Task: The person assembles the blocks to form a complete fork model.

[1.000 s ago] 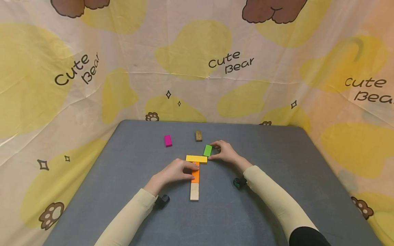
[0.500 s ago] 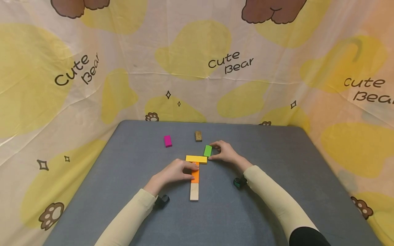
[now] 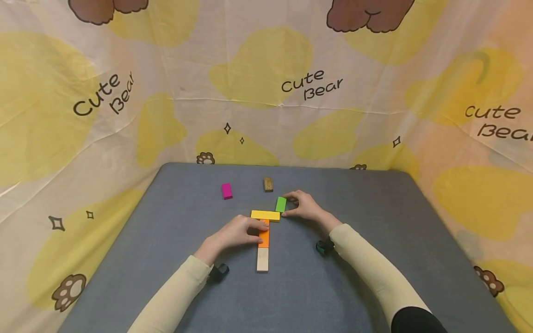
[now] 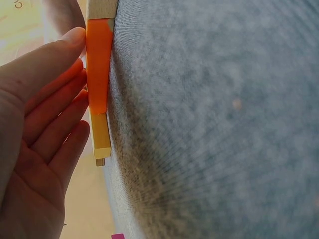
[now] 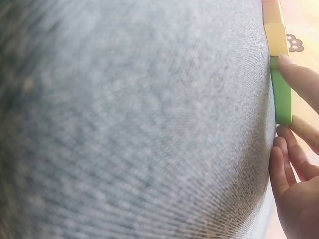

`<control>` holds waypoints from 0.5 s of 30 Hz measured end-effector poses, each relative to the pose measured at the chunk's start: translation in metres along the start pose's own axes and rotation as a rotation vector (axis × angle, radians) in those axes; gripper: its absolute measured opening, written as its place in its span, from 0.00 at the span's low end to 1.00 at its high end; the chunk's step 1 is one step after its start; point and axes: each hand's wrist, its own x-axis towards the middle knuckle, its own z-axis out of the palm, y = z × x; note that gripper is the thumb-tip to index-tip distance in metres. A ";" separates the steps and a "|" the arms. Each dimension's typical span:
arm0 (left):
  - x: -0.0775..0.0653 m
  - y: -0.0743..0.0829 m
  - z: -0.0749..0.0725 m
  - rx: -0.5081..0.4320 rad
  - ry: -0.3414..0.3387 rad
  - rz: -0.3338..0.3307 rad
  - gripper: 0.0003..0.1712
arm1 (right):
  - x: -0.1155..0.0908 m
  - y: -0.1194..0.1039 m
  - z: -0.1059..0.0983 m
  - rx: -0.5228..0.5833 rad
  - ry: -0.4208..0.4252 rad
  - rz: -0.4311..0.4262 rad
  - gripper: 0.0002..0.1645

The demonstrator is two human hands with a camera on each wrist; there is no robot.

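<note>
My left hand (image 3: 236, 231) lies over an orange block (image 3: 264, 237), thumb tip and fingertips resting on it, fingers fairly straight in the left wrist view. Below that block a pale wooden block (image 3: 263, 260) continues the line, and a yellow block (image 3: 265, 215) lies crosswise at its top, like a T. My right hand (image 3: 306, 206) holds a green block (image 3: 281, 204) by its two ends, between thumb and index finger. The green block stands slightly slanted at the yellow block's right end; in the right wrist view its end meets the yellow block (image 5: 275, 35).
Toward the back of the grey table (image 3: 191, 185) lie a magenta block (image 3: 226, 191) and a dark wood-grained block (image 3: 268, 184). A printed cloth (image 3: 258, 64) hangs behind and at both sides of the table. A dark wrist device (image 3: 324, 248) juts out below the right wrist.
</note>
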 end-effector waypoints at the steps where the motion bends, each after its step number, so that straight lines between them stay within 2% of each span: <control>1: 0.000 0.000 0.000 0.000 0.000 0.001 0.25 | 0.000 0.000 0.000 0.001 -0.001 0.001 0.42; 15: 0.000 0.001 0.000 -0.009 0.003 0.001 0.24 | 0.001 0.000 -0.003 0.016 -0.030 0.012 0.44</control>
